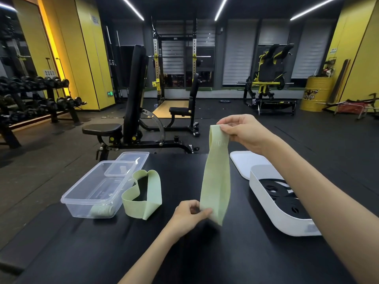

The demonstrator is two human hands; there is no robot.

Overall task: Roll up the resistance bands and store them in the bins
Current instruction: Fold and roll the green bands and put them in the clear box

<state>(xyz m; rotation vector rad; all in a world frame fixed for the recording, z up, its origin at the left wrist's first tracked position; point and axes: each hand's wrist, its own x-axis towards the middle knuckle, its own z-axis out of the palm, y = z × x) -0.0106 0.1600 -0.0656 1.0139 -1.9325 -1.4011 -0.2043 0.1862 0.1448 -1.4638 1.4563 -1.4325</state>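
Closest on my feed, the left hand [190, 214] comes in low over the black tabletop [205, 253]. Its thumb and fingers [205, 212] pinch the lower end of a pale green resistance band [215, 181]. This band is a wide, thin loop pressed flat and matte. It is held off the tabletop almost upright, with the top leaning slightly right and a faint white marking near the upper end. The right hand [242, 132] grips that upper end, with the fingers curled over the fold, so the band is stretched between the two hands.

Just left of the left hand, a second green band [143, 193] lies loose on the tabletop, standing on its edge in a wavy open loop. Beside it on the left is a clear bin [82, 210] with one rolled green band [101, 211] in its near corner. A clear lid [128, 163] lies at the bin's far end.

On the right, partly behind the right forearm, a white bin [266, 208] holds several black rolled bands [287, 201]. Its white lid [244, 162] lies flat just beyond it.

Past the tabletop I see a black weight bench [133, 99] with its back raised. A dumbbell rack [41, 95] stands far left, a squat rack [176, 58] at the back, and a yellow drum [315, 93] far right.
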